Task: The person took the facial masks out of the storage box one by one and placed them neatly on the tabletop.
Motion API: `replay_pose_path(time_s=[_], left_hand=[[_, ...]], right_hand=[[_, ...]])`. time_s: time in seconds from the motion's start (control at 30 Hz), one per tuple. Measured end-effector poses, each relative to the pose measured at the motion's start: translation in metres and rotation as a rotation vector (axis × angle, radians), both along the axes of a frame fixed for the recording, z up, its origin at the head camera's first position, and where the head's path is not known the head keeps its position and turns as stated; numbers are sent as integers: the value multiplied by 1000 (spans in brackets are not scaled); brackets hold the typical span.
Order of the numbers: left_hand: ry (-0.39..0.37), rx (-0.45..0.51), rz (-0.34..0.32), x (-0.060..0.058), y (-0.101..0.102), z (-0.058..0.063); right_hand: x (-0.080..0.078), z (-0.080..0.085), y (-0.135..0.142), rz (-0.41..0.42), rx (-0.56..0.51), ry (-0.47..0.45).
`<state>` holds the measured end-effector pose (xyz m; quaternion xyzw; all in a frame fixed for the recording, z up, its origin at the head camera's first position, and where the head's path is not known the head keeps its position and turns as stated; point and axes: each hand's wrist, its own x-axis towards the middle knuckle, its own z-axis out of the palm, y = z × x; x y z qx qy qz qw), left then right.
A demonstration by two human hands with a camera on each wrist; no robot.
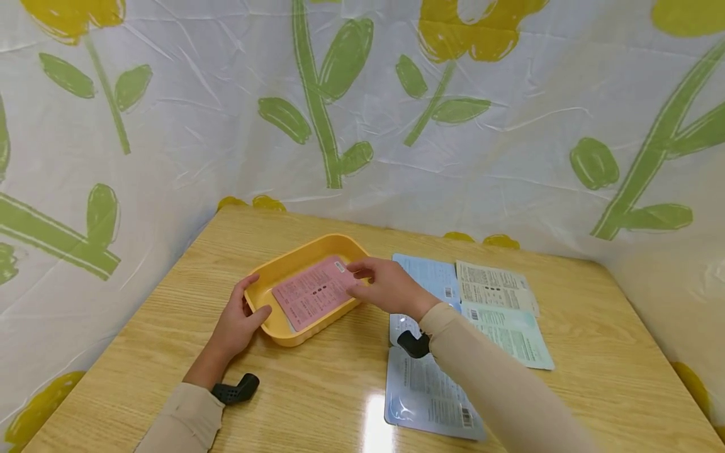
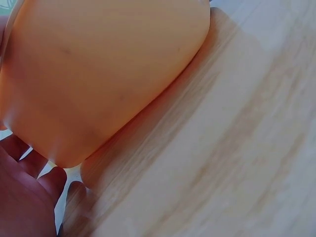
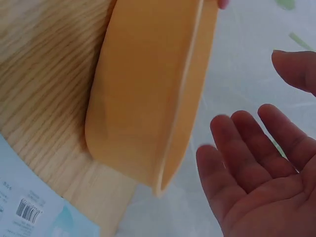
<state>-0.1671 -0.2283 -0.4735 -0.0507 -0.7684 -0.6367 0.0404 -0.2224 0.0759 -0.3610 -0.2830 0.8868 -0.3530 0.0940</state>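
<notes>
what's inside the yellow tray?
Inside the yellow tray: a pink packet, printed side up, small white label near its far right corner. The packet covers much of the tray floor; what's beneath it can't be told. The right hand hides part of the tray's right end.

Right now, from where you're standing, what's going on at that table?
Someone's left hand has its grip on the near-left end of a yellow tray, and a printed pink packet lies inside. The right hand is over the tray's right end, fingers loosely apart and holding nothing. More printed packets lie on the wooden table to the right: blue, cream and pale green, some partly hidden by the right arm.
</notes>
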Motion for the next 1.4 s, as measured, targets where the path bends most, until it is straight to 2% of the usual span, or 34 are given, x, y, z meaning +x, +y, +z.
replay_pose_path(time_s=[0.2,0.3,0.83,1.03,1.4], left_hand=[[5,1,0,0,0,2],[2,0,0,0,1,1],[1,-1,2,0,0,-2],[9,3,-1,-2,0,-1],[10,-4,7,0,-1,-2]], right_hand=[[-17,-11,-19,29,104,77],[-22,-15,-25,26,138,81],[-51,-26,-47,-29,376,-60],[-56,-30,-52,-25,453,-37],[-54,-34,-60,-49,563,-58]])
